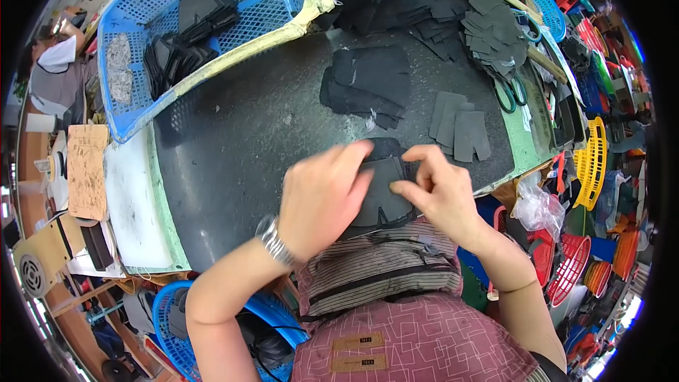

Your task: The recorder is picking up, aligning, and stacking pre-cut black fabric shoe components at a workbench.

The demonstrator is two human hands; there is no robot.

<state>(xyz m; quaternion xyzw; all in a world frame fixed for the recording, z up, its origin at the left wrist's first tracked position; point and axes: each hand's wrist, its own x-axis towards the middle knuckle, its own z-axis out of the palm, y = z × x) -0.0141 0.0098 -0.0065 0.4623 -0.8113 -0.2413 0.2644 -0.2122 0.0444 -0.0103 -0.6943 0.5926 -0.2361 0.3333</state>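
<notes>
Left hand [322, 198], partly blurred, is bent over the left side of a dark, flat cut piece [383, 194]; whether it grips cannot be told. The right hand [442, 187] is curled at the piece's right side, thumb against its face; a firm pinch cannot be confirmed. The piece is at the near edge of the black-topped surface [240, 134], directly before the wearer. A metal-banded wristwatch [274, 240] is on the left wrist. Just beyond the piece lies a loose stack of black cut pieces [368, 85]. To the right, grey cut panels [470, 134] overlap. Green-handled scissors [522, 90] lie at far right. At far left, a blue mesh basket [244, 51] with a cream-covered rim holds bundled black pieces [205, 10].
</notes>
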